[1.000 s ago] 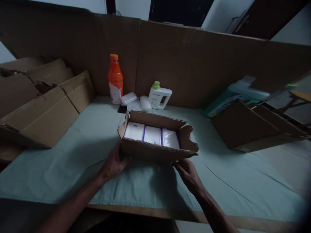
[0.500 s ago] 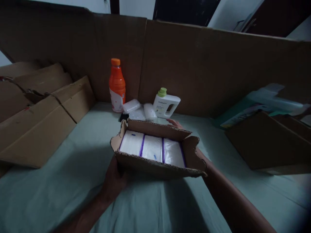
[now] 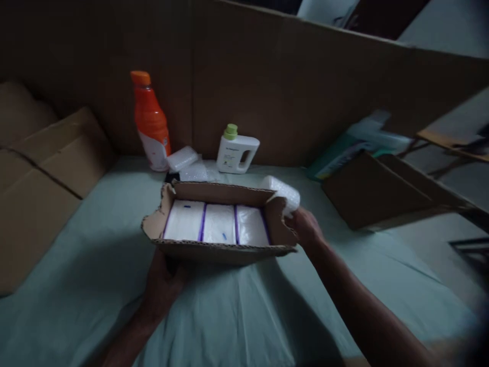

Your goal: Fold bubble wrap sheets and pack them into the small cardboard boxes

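An open cardboard box [image 3: 214,251] sits mid-table with three white packets [image 3: 216,223] edged in purple lying side by side inside. My left hand [image 3: 162,283] grips the box's near left wall from below. At the box's right end my right hand [image 3: 305,228] is closed on a bubble-wrapped bundle [image 3: 282,191], held just above the right flap. Behind the box stand an orange bottle [image 3: 151,120] and a white jug with a green cap [image 3: 236,151], with more bubble-wrapped bundles [image 3: 185,162] between them.
A tall cardboard wall [image 3: 305,92] lines the table's back. Flattened cardboard boxes [image 3: 46,173] lie at the left. A folded cardboard box [image 3: 378,191] and a teal and white package [image 3: 359,145] lie at the right. A pale green cloth [image 3: 237,316] covers the table.
My right hand reached behind the box, took a bubble-wrapped bundle and brought it to the box's right end. My left hand stayed on the box. The camera swung right.
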A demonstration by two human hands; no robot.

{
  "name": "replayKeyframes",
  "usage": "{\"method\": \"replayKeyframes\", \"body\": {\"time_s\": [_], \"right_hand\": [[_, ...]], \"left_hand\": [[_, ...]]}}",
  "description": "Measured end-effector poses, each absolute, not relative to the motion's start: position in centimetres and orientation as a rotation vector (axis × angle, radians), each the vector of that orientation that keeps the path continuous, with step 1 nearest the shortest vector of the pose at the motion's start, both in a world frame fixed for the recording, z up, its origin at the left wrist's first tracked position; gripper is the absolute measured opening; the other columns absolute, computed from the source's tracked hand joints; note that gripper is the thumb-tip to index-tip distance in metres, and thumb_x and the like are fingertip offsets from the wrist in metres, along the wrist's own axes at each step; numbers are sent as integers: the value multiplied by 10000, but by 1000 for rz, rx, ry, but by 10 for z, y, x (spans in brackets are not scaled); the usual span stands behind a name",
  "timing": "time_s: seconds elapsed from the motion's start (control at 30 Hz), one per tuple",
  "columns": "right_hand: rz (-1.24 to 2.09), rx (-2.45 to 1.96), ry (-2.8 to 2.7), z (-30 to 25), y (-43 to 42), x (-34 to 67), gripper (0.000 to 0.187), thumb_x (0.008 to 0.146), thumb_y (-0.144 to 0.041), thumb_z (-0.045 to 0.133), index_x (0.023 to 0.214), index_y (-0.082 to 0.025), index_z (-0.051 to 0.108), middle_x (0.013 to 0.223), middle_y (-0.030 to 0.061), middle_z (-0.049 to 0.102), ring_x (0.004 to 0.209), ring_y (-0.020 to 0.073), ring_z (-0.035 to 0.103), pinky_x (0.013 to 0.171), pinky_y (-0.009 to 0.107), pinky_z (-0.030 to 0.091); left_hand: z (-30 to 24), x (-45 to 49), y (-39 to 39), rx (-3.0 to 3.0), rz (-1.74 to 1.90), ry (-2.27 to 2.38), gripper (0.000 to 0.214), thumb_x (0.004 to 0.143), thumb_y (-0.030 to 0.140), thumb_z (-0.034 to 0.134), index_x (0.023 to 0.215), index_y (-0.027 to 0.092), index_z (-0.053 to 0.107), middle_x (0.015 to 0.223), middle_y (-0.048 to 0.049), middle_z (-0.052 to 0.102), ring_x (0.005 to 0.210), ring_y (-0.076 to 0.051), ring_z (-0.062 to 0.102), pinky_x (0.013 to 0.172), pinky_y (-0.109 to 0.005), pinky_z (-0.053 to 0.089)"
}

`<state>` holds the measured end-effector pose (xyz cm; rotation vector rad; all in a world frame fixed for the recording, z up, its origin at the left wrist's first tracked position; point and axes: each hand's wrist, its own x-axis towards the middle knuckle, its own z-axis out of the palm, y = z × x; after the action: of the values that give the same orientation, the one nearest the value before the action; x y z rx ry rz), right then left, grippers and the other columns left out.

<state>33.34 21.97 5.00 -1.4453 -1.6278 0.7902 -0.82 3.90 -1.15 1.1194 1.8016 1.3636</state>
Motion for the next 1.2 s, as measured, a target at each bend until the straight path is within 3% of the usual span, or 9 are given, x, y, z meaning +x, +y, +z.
{"method": "replayKeyframes", "body": {"time_s": [0.1, 0.27, 0.4, 0.5, 0.73, 0.9, 1.0, 1.1, 1.2], "right_hand": [[955, -1593, -1381, 46, 158, 371, 456, 846, -652, 571, 853, -201, 634, 625, 58, 653, 526, 212, 655, 442, 303, 488], [1063, -1588, -1129, 49, 92, 385, 498, 783, -551, 740, 1092, -176, 631, 694, 26, 690, 536, 153, 614, 508, 274, 478], [1068, -1400, -1457, 52, 84, 345, 457, 851, -499, 688, 1181, -183, 665, 1036, 114, 757, 877, 215, 708, 729, 339, 558], [1134, -1240, -1687, 47, 93, 308, 576, 834, -445, 701, 1352, -218, 596, 1378, 152, 641, 1187, 290, 637, 861, 411, 561], [1176, -1068, -1804, 34, 128, 270, 659, 869, -370, 604, 1494, -210, 467, 1456, 139, 575, 1183, 289, 630, 918, 431, 558], [631, -1250, -2090, 45, 149, 307, 521, 889, -305, 574, 1407, -245, 569, 1526, 120, 517, 1374, 323, 497, 1088, 532, 441], [173, -1481, -2239, 49, 161, 341, 610, 808, -258, 671, 1410, -215, 578, 1583, 162, 442, 1421, 399, 410, 1095, 607, 369], [150, -1651, -2179, 47, 177, 359, 502, 737, -206, 702, 1239, -197, 689, 1403, 176, 621, 1286, 398, 527, 1010, 538, 421], [193, -1741, -1994, 51, 179, 364, 202, 861, -285, 583, 959, -183, 727, 943, 120, 746, 895, 282, 647, 808, 397, 473]], "left_hand": [[-12, -13, 39, 1151, 1330, 1808, 565, 733, 422, 710, 1218, 188, 538, 1119, -101, 660, 1087, -317, 644, 940, -452, 542], [-13, -15, 40, 1175, 1337, 1822, 591, 721, 385, 728, 1252, 199, 549, 1124, -91, 654, 1133, -321, 629, 1037, -480, 504], [-9, -17, 39, 1153, 1395, 1762, 644, 731, 391, 740, 1311, 201, 535, 1231, -103, 646, 1238, -329, 592, 1133, -504, 434], [-1, -17, 35, 1171, 1428, 1712, 671, 715, 392, 763, 1318, 200, 541, 1272, -104, 644, 1297, -333, 561, 1159, -496, 411], [18, -6, 69, 1175, 1472, 1604, 647, 748, 360, 748, 1334, 185, 537, 1348, -103, 635, 1344, -300, 544, 1197, -451, 376], [12, -11, 100, 1157, 1508, 1501, 697, 735, 323, 728, 1379, 179, 502, 1409, -122, 600, 1384, -281, 512, 1230, -446, 323], [3, -18, 76, 1021, 1443, 1617, 767, 745, 328, 729, 1446, 213, 439, 1484, -142, 537, 1419, -307, 478, 1232, -512, 311], [-2, -17, 31, 976, 1435, 1729, 733, 787, 377, 718, 1452, 231, 446, 1534, -147, 484, 1440, -331, 452, 1228, -549, 315], [-2, -8, -10, 1062, 1344, 1754, 605, 841, 451, 685, 1391, 248, 536, 1489, -123, 540, 1404, -338, 490, 1207, -559, 350]]}}
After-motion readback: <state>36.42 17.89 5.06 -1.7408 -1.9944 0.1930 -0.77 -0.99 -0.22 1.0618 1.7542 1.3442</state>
